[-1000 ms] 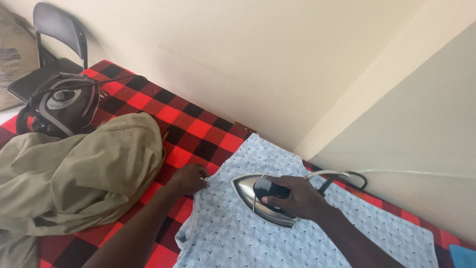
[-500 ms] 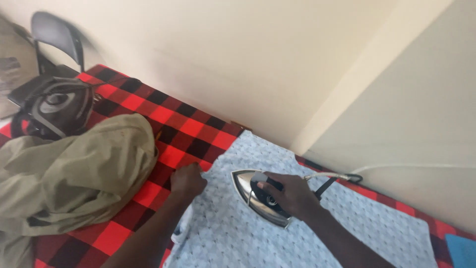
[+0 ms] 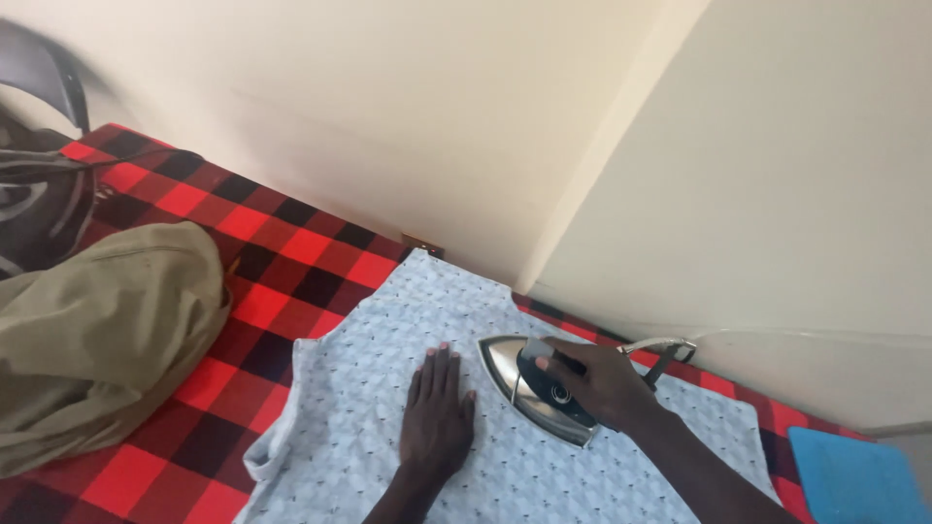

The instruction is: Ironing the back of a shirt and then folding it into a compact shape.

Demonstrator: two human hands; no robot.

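Cream walls meet above a red-and-black checked blanket (image 3: 282,281). On it lies a pale blue patterned shirt (image 3: 359,388), lower edge cut off. Left hand (image 3: 437,412) rests flat, released, on the shirt; right hand (image 3: 597,383) grasps an iron (image 3: 529,383), hiding its handle. Olive garment (image 3: 87,340) and blue item (image 3: 849,475) run off-frame.

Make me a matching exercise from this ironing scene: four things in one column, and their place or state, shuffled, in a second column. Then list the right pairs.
Things:
1. left hand
2. right hand
3. olive garment
4. blue patterned cloth

Places or states:
A. bunched up at the left on the checked blanket
B. grips the iron's handle
C. spread flat under the iron
D. pressed flat, palm down, on the cloth

Pairs: 1-D, 2-B, 3-A, 4-C
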